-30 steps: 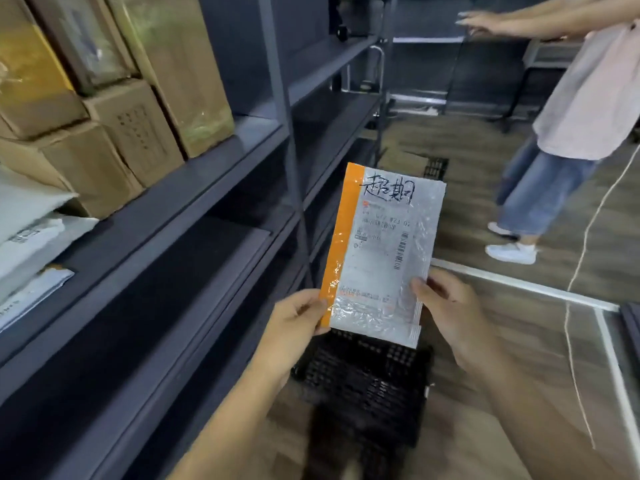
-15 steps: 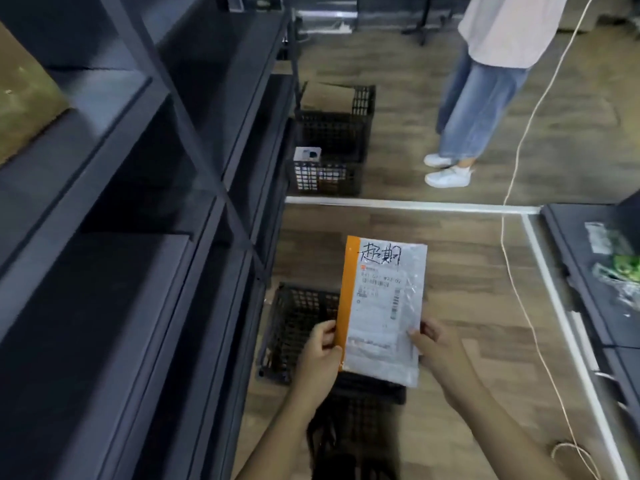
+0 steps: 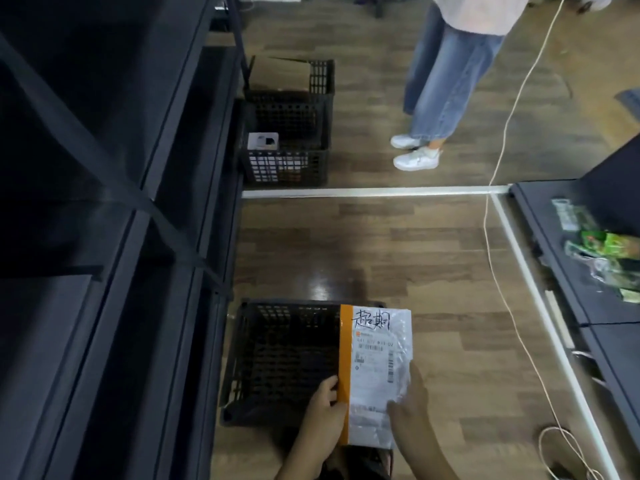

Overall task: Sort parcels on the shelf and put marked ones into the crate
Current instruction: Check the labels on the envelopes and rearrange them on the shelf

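Note:
A flat white plastic parcel [image 3: 375,362] with an orange left stripe, a printed label and black handwriting at its top is held in both hands. My left hand [image 3: 323,419] grips its lower left edge and my right hand [image 3: 408,405] grips its lower right edge. It hovers over the right side of a black plastic crate [image 3: 273,362] that stands on the floor beside the dark shelf [image 3: 114,237]. The crate's visible inside looks bare.
Farther along the shelf stands a second black crate [image 3: 287,133] with a white box and cardboard in it. Another person in jeans and white shoes [image 3: 417,157] stands beyond a white floor line. A cord [image 3: 498,258] runs over the floor. At the right, a dark table [image 3: 588,271] holds green packets.
The view tipped down from the shelf to the floor. Both hands lowered the parcel until it hangs over the near crate.

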A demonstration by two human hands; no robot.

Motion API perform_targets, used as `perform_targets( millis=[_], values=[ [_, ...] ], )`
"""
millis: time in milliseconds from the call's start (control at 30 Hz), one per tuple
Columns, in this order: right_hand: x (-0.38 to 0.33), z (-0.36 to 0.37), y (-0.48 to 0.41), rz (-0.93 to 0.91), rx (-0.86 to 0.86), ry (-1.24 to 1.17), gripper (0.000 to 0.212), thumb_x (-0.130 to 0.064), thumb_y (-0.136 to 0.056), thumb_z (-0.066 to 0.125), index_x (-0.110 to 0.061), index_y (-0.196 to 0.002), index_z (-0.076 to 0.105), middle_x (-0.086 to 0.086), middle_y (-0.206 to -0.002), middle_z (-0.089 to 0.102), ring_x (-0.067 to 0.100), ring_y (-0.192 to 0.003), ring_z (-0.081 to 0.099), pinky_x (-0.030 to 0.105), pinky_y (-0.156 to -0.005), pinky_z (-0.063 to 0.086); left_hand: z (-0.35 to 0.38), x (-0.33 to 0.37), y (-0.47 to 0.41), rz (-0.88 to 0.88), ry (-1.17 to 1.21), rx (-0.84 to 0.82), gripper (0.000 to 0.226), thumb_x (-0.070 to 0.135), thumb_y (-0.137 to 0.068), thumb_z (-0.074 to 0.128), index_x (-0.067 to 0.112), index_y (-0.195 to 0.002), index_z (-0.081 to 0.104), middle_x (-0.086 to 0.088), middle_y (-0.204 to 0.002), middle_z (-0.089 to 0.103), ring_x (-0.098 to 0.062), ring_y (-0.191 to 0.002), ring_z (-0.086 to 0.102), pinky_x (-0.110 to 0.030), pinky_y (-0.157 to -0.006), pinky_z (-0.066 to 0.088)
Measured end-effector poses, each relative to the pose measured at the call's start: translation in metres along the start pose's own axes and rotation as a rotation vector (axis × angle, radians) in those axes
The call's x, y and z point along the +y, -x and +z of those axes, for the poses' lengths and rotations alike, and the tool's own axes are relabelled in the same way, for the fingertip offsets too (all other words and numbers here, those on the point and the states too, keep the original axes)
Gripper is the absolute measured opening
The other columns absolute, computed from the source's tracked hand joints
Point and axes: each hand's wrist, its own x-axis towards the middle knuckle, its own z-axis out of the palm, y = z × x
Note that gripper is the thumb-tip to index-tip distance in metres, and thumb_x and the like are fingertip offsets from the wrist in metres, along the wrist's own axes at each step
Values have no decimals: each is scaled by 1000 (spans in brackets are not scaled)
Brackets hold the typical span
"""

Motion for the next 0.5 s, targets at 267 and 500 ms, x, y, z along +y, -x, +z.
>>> perform_targets(
  millis=[267,500],
  values=[
    [185,44,-123,273,-126,431,96,-52,-59,40,-6,-143,34,21,-139,45,37,-126,46,48,-104,41,28,-80,-151,-158,-37,42,46,10,-91,50,18,-136,46,-9,-126,52,-19,-110,55,-28,-92,46],
    [263,99,-221,319,-238,466,72,-15,-96,45,-16,-152,0,7,-159,7,25,-144,13,34,-115,17,32,-145,-314,-181,15,75,29,15,-96,48,23,-125,49,-4,-120,54,-17,-101,57,-20,-68,43]
  ],
)
